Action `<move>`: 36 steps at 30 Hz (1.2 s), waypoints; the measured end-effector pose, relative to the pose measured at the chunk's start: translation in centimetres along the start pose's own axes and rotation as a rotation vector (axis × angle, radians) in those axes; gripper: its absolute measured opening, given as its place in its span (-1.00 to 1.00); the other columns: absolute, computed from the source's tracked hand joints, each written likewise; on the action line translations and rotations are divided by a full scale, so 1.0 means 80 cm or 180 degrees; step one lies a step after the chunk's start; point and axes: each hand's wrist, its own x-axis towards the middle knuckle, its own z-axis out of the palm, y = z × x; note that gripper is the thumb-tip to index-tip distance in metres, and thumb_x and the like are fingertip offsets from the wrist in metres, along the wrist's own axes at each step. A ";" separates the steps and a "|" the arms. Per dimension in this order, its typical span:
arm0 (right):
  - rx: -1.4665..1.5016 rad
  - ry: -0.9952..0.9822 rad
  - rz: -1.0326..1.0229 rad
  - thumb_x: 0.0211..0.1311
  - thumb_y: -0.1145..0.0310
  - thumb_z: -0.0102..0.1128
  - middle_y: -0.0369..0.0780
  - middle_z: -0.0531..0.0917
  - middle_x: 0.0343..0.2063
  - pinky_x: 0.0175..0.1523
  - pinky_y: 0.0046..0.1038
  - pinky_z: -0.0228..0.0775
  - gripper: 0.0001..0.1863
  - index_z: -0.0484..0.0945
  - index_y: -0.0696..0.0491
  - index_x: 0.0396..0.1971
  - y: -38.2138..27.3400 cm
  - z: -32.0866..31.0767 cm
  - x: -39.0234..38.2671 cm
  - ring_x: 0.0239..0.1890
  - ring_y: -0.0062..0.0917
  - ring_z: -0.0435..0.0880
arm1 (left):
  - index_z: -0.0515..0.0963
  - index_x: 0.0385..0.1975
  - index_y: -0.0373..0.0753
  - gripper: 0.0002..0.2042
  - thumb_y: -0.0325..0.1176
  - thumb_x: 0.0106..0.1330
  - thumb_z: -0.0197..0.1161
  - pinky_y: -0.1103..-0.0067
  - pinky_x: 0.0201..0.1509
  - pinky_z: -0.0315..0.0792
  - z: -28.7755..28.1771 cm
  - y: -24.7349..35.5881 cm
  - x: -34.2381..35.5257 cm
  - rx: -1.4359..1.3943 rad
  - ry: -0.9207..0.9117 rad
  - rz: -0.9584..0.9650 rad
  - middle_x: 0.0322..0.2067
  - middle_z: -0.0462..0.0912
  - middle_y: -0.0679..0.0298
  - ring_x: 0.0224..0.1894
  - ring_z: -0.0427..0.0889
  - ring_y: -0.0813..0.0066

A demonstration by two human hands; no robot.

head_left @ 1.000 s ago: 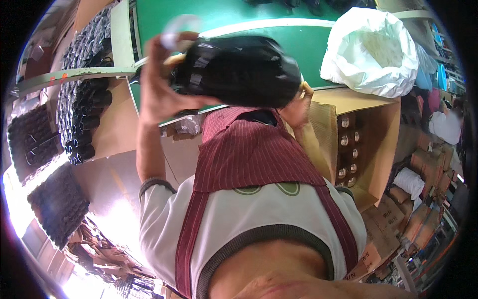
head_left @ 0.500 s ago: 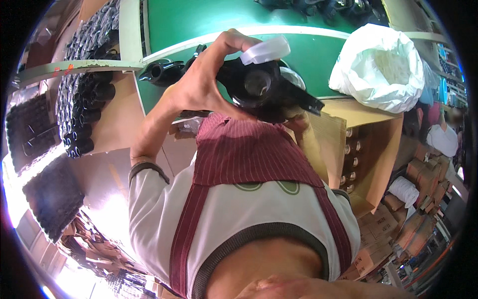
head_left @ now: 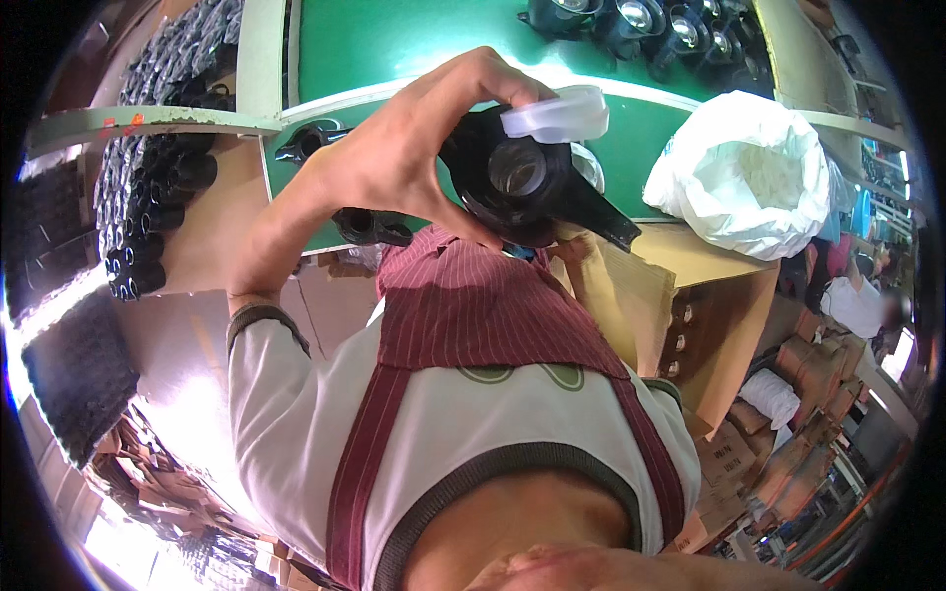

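A black plastic housing [head_left: 567, 202] with a round opening and a long arm slanting down to the right is held in front of my apron. My left hand [head_left: 394, 153] wraps round its left side, thumb below and fingers over the top. Beside those fingertips is a translucent, cap-like plastic piece [head_left: 562, 115]; whether it is fixed to the housing, I cannot tell. My right hand [head_left: 574, 248] grips the housing from below, mostly hidden behind it. To the left, other black parts [head_left: 313, 143] lie on the green table [head_left: 394, 44].
A white plastic bag [head_left: 739, 177] stands open at the table's right edge. Below it is a cardboard box [head_left: 724, 325] with shiny round pieces inside. Several black housings [head_left: 680, 34] sit at the back right. Stacked black tubes [head_left: 148, 212] fill the left side.
The view has shifted slightly, showing more of the far table. The housing and translucent piece sit a little farther right and lower in view. Both hands keep their hold.
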 end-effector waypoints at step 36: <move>-0.5791 0.0366 -0.2856 0.23 0.43 0.22 -0.13 0.52 -0.15 0.03 -0.33 0.45 -0.75 0.46 0.11 -0.11 -0.057 -0.009 0.432 -0.06 -0.25 0.57 | 0.48 -0.05 -0.26 -0.75 -0.19 0.53 0.11 0.47 -0.05 0.57 0.021 -0.372 -0.146 -0.1096 0.3358 -0.3092 -0.12 0.69 0.20 -0.16 0.69 0.45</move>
